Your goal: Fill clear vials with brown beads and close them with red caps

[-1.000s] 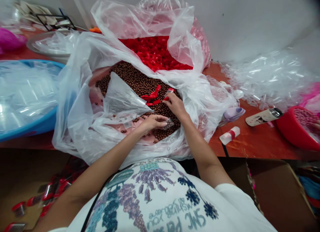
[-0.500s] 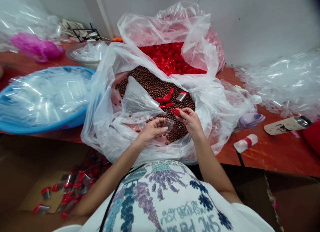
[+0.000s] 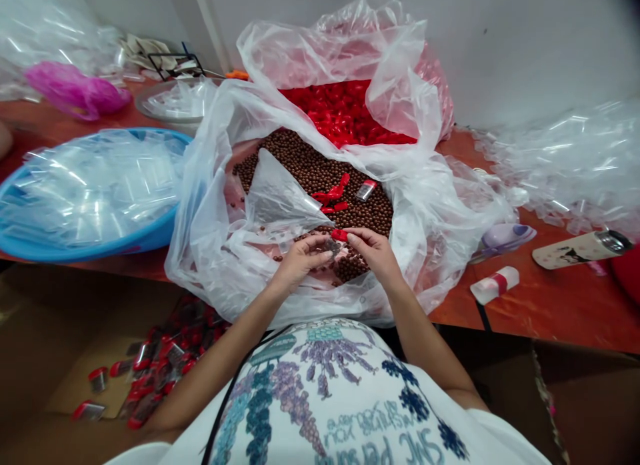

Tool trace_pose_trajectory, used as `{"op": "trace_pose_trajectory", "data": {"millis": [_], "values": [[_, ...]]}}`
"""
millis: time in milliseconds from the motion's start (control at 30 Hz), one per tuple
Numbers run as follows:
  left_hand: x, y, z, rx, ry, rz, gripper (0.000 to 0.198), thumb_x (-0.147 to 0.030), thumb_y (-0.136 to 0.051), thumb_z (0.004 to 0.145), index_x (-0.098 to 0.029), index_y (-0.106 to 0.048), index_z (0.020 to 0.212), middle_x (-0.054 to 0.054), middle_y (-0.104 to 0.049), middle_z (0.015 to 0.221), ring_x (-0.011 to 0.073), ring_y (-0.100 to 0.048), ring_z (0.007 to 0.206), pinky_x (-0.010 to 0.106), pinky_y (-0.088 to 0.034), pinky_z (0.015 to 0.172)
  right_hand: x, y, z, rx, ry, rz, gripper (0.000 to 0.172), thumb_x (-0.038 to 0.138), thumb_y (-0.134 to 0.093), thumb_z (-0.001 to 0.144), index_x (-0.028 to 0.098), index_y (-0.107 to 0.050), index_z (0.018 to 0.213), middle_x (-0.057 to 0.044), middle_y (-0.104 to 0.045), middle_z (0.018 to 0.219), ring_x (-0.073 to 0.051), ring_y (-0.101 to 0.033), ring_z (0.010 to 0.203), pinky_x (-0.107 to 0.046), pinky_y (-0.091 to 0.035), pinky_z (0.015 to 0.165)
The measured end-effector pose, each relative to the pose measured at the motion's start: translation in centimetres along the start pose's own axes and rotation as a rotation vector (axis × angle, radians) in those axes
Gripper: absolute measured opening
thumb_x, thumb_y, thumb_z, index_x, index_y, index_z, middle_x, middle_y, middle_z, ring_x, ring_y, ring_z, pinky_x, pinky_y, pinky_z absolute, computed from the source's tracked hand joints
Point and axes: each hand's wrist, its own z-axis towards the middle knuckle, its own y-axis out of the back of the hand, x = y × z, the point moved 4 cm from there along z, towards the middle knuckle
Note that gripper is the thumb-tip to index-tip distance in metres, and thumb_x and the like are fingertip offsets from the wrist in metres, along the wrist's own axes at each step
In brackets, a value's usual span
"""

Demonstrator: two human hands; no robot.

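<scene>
My left hand (image 3: 303, 257) pinches a small clear plastic container (image 3: 331, 246) over the beads. Held in the fingers of my right hand (image 3: 375, 253) is a red cap (image 3: 339, 235), right at the container's top end. Below both hands lie brown beads (image 3: 300, 157) in a large white plastic bag (image 3: 210, 178). On the beads rest several loose red caps (image 3: 334, 193), a small filled container with a red cap (image 3: 367, 190), and a translucent cone of sheet plastic (image 3: 280, 191) to the left.
A blue basin (image 3: 90, 257) of clear containers stands left. Behind sits an open bag of red caps (image 3: 345, 111). Clear containers (image 3: 585, 171) are heaped right, near a tumbler (image 3: 575, 250) and a purple scoop (image 3: 507, 238). Capped containers (image 3: 165, 365) fill a carton below left.
My right hand has brought the red cap left and down to the container. My left hand still holds the container at nearly the same spot.
</scene>
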Motion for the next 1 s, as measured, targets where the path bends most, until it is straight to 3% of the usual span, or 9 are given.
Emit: {"op": "trace_pose_trajectory", "data": {"millis": [133,367,467,533,600,767,1000], "values": [[-0.1,0.2,-0.1,-0.036,-0.029,0.046,0.049,-0.025,-0.079,0.064,-0.014,-0.067,0.111,0.007,-0.072,0.093,0.0149,-0.066,0.072,0.026,-0.05,0.07,0.7,0.0,-0.5,-0.004,0.126,-0.231,0.023,0.035,-0.055,0.088,0.022,-0.07,0.1,-0.003,-0.071,0.1,-0.018,-0.064,0.096,-0.032,-0.048,0.088],[0.6,0.2,0.0,-0.042,-0.042,0.041,0.048,-0.027,-0.078,0.064,-0.015,-0.067,0.11,0.006,-0.072,0.092,0.0155,-0.066,0.074,0.028,-0.05,0.074,1.8,-0.9,-1.4,0.119,0.456,-0.762,0.032,0.033,-0.042,0.095,0.019,-0.058,0.119,-0.009,-0.067,0.099,-0.022,-0.061,0.091,-0.037,-0.049,0.085],[0.9,0.1,0.0,-0.093,-0.068,-0.004,0.048,-0.027,-0.08,0.062,-0.016,-0.067,0.107,0.006,-0.07,0.098,0.0163,-0.065,0.08,0.028,-0.051,0.075,1.3,-1.7,-1.6,0.139,0.526,-0.938,0.051,0.04,-0.054,0.088,0.012,-0.045,0.13,-0.017,-0.06,0.11,-0.029,-0.056,0.101,-0.043,-0.048,0.087],[1.0,-0.1,0.0,-0.122,-0.077,-0.037,0.046,-0.027,-0.081,0.061,-0.016,-0.065,0.103,0.005,-0.069,0.096,0.0153,-0.064,0.08,0.026,-0.05,0.072,0.9,-2.1,-1.6,0.131,0.544,-0.962,0.062,0.042,-0.06,0.083,0.009,-0.041,0.132,-0.02,-0.056,0.115,-0.031,-0.053,0.106,-0.045,-0.048,0.089],[1.0,-0.4,0.1,-0.151,-0.057,-0.074,0.042,-0.034,-0.079,0.064,-0.017,-0.063,0.099,0.003,-0.068,0.09,0.0139,-0.063,0.076,0.023,-0.05,0.066,0.5,-2.4,-1.6,0.145,0.554,-0.941,0.061,0.04,-0.062,0.081,0.011,-0.04,0.131,-0.019,-0.055,0.116,-0.03,-0.053,0.107,-0.045,-0.048,0.09],[1.0,-1.6,0.5,-0.161,0.007,-0.128,0.048,-0.059,-0.055,0.079,-0.016,-0.062,0.097,0.004,-0.066,0.076,0.0143,-0.062,0.065,0.022,-0.048,0.055,0.0,-3.1,-1.7,0.153,0.564,-0.87,0.061,0.039,-0.065,0.077,0.014,-0.044,0.128,-0.015,-0.055,0.118,-0.028,-0.052,0.11,-0.041,-0.045,0.095],[1.9,-2.2,0.6,-0.313,-0.014,-0.123,0.033,-0.038,-0.053,0.081,-0.019,-0.062,0.106,0.001,-0.066,0.076,0.0134,-0.061,0.058,0.021,-0.044,0.045,0.0,-3.8,-2.2,0.131,0.506,-0.854,0.053,0.037,-0.066,0.073,0.017,-0.052,0.119,-0.015,-0.059,0.118,-0.029,-0.054,0.111,-0.041,-0.045,0.092]]}}
